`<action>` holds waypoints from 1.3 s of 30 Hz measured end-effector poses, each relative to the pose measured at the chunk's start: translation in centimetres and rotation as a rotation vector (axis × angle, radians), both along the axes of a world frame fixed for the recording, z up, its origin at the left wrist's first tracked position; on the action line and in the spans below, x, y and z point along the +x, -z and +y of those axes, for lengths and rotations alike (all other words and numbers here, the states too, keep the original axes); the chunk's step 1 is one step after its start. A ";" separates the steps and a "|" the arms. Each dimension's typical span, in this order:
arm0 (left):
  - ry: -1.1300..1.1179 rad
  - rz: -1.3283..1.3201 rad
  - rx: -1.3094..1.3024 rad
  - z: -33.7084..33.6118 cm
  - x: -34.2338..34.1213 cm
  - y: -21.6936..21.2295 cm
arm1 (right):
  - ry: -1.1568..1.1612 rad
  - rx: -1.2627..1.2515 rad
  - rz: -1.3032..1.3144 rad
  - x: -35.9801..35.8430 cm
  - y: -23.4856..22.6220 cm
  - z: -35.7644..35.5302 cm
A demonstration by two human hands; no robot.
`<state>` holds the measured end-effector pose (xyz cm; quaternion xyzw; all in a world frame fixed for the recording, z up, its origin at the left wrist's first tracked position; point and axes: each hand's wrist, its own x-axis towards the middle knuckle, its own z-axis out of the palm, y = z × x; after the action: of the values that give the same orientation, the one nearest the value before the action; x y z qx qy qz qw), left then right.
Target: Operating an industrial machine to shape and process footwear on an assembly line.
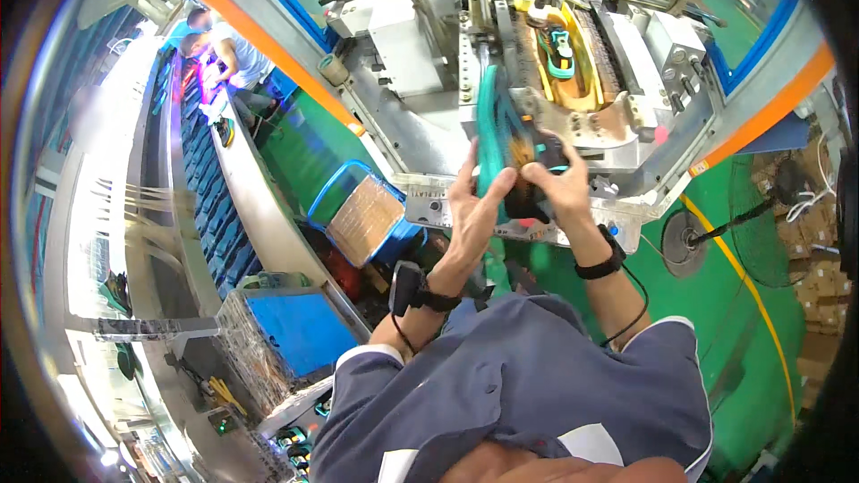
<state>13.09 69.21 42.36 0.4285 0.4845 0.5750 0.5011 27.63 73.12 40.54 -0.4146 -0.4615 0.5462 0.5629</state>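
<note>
Machine head crowds directly above both hands; metal ledge just below them. Open green floor off the right hand; blue crate blocks beside the left hand.

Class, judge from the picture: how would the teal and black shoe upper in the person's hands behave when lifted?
The shoe upper probably flops, since it hangs in loose folds between the left hand and right hand. It is likely light: fingertips alone seem to carry it. It seems unlikely to roll.
</note>
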 end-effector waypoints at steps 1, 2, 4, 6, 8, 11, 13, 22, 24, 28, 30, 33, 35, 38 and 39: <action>0.069 0.027 0.038 1.6 0.9 0.3 | 0.094 -0.060 0.025 1.5 1.3 1.3; 0.139 0.082 0.002 3.5 1.4 0.2 | 0.162 -0.048 0.050 3.1 2.0 2.3; 0.209 0.138 -0.021 8.0 2.3 1.3 | 0.290 -0.028 -0.002 6.9 3.0 3.8; 0.144 0.054 -0.097 14.5 2.9 4.1 | 0.397 -0.059 -0.073 9.3 2.4 4.8; 0.154 0.168 -0.083 21.3 3.5 5.5 | 0.512 -0.032 -0.136 11.1 0.8 5.2; 0.009 0.613 -0.058 30.1 5.2 7.8 | 0.637 0.001 -0.230 13.4 0.3 5.7; -0.045 0.595 -0.099 37.2 5.3 14.0 | 0.716 -0.006 -0.309 13.9 0.2 5.8; 0.027 0.019 -0.284 41.7 2.4 17.0 | 0.740 -0.005 -0.616 16.2 -1.3 15.2; 0.137 -0.393 -0.426 35.9 0.7 11.1 | 0.640 -0.060 -0.710 16.2 -2.0 20.7; 0.321 -0.529 -0.413 24.5 -5.7 6.0 | 0.398 -0.161 -1.061 12.4 -1.0 33.3; 0.229 -0.491 -0.379 19.5 -9.6 4.0 | 0.158 -0.217 -1.193 7.3 0.0 37.8; 0.010 -0.359 -0.401 12.4 -14.2 -0.4 | 0.151 -0.168 -1.279 0.9 3.6 40.3; -0.210 -0.391 -0.411 7.6 -17.1 0.9 | 0.238 -0.129 -1.365 -1.8 7.0 40.7; -0.362 -0.326 -0.297 2.4 -19.2 0.1 | 0.377 -0.019 -1.473 -3.4 11.0 40.5; -0.445 -0.348 -0.279 -0.2 -20.0 0.3 | 0.413 -0.058 -1.478 -4.9 11.0 39.7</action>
<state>-6.90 68.99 42.10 0.1343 0.5476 0.6630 0.4925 22.74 112.78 29.51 -0.7643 -0.6166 0.0229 0.1876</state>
